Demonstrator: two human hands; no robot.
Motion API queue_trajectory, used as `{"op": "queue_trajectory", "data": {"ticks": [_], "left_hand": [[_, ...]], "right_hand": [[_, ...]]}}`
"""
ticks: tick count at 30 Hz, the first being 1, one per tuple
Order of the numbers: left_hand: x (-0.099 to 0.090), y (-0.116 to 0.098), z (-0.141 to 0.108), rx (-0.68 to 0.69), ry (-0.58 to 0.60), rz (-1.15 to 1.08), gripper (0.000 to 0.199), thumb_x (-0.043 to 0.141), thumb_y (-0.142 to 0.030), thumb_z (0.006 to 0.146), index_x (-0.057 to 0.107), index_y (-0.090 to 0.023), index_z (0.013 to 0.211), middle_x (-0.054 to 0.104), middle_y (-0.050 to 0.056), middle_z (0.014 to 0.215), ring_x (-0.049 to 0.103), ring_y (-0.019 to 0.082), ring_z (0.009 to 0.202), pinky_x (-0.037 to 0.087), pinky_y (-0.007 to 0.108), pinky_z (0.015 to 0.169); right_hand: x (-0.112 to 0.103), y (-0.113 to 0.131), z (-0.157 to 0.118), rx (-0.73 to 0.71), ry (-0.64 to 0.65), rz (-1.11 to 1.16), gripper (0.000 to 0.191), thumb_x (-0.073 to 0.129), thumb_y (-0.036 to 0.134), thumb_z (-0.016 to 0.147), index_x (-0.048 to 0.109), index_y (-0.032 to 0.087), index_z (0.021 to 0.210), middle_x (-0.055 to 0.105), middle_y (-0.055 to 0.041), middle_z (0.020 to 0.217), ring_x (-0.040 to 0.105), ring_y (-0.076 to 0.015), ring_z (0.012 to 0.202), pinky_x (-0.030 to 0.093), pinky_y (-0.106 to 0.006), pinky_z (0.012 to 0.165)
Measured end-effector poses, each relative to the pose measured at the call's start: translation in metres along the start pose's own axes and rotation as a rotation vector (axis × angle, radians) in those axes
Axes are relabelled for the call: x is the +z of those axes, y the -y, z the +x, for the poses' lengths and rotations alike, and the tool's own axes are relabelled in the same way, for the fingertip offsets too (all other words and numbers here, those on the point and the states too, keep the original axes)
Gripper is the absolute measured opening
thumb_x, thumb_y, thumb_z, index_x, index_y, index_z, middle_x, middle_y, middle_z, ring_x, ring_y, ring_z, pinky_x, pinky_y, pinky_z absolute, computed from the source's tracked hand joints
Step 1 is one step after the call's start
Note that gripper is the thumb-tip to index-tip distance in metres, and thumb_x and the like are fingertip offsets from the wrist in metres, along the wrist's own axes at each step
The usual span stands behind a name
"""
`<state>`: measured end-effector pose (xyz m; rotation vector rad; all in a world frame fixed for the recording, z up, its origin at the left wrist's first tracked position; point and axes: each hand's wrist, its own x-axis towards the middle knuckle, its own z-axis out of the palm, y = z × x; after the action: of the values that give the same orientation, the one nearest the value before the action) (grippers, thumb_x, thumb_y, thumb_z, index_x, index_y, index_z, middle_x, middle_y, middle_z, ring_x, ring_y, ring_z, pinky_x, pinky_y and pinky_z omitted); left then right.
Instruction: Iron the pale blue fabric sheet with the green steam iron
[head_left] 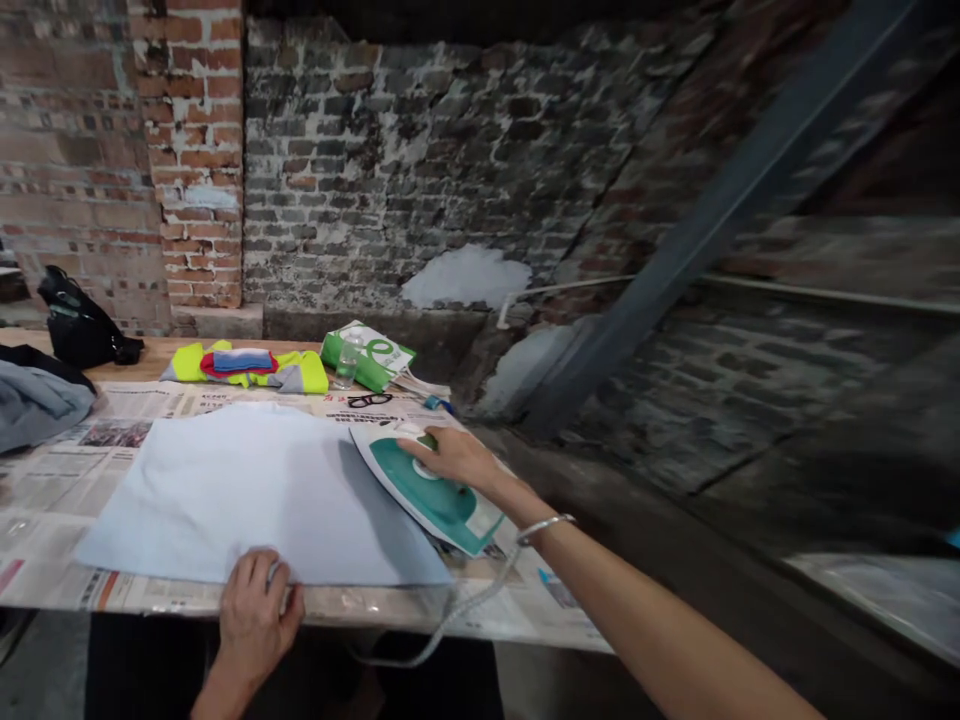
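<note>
A pale blue piece of cloth (247, 470), which looks like a garment, is spread flat on newspaper. At its near edge, my left hand (259, 610) has its fingers curled closed over the hem. My right hand (457, 458) is wrapped round the handle of a teal and white clothes iron (427, 490). The iron stands at the cloth's right side, tilted, with its nose toward the far left. Its grey cord (480, 600) passes by my right wrist and loops down past the table's front edge. The iron's soleplate is hidden from me.
Newspaper (45, 510) covers the table. Toward the back lie a folded neon-yellow garment (304, 370), a clear glass (348, 362), a green and white bag (379, 360) and black eyeglasses (369, 400). A black bag (79, 320) and grey clothing (37, 400) are at left. A slanted beam (697, 230) stands right.
</note>
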<state>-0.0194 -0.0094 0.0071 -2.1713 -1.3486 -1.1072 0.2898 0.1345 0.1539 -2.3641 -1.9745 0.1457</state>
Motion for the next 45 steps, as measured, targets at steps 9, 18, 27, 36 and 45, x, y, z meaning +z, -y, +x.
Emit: {"op": "queue_trajectory", "data": {"ticks": [9, 18, 27, 36, 45], "left_hand": [[-0.003, 0.000, 0.001, 0.000, 0.028, -0.012, 0.011, 0.055, -0.018, 0.090, 0.062, -0.020, 0.098, 0.066, 0.008, 0.099, 0.060, 0.022, 0.093, 0.052, 0.035, 0.080], [-0.002, 0.002, 0.001, 0.013, 0.050, -0.028, 0.011, 0.056, -0.018, 0.091, 0.061, -0.019, 0.100, 0.065, 0.008, 0.102, 0.059, 0.023, 0.096, 0.051, 0.036, 0.083], [-0.004, 0.000, 0.003, 0.007, 0.049, -0.030, 0.010, 0.055, -0.018, 0.090, 0.061, -0.019, 0.098, 0.065, 0.008, 0.100, 0.058, 0.022, 0.095, 0.051, 0.035, 0.081], [0.001, -0.004, -0.004, -0.043, 0.040, -0.033, 0.009, 0.060, -0.017, 0.083, 0.062, -0.019, 0.092, 0.065, 0.007, 0.096, 0.058, 0.022, 0.092, 0.051, 0.035, 0.079], [-0.002, -0.007, -0.006, -0.057, 0.037, -0.042, 0.009, 0.060, -0.016, 0.083, 0.060, -0.019, 0.092, 0.065, 0.007, 0.096, 0.058, 0.023, 0.092, 0.051, 0.035, 0.078]], "right_hand": [[0.018, 0.065, -0.044, -0.274, 0.073, -0.061, 0.056, 0.042, 0.063, 0.095, 0.063, 0.014, 0.115, 0.072, -0.0190, 0.104, 0.068, -0.0305, 0.100, 0.047, -0.032, 0.076], [0.018, 0.053, 0.005, -0.072, 0.012, -0.030, 0.064, 0.039, 0.062, 0.097, 0.064, 0.007, 0.120, 0.069, -0.0241, 0.115, 0.064, -0.0345, 0.111, 0.049, -0.037, 0.084], [0.027, 0.036, 0.051, 0.118, -0.033, 0.021, 0.061, 0.042, 0.057, 0.097, 0.066, 0.007, 0.123, 0.064, -0.0275, 0.123, 0.061, -0.0330, 0.118, 0.047, -0.037, 0.090], [0.016, 0.035, 0.015, -0.163, -0.056, 0.022, 0.060, 0.049, 0.072, 0.087, 0.070, 0.019, 0.106, 0.074, -0.0138, 0.101, 0.068, -0.0300, 0.098, 0.044, -0.029, 0.067], [0.028, 0.080, -0.042, -0.572, 0.083, -0.109, 0.058, 0.046, 0.074, 0.087, 0.066, 0.023, 0.105, 0.074, -0.0109, 0.085, 0.070, -0.0297, 0.088, 0.042, -0.030, 0.069]]}}
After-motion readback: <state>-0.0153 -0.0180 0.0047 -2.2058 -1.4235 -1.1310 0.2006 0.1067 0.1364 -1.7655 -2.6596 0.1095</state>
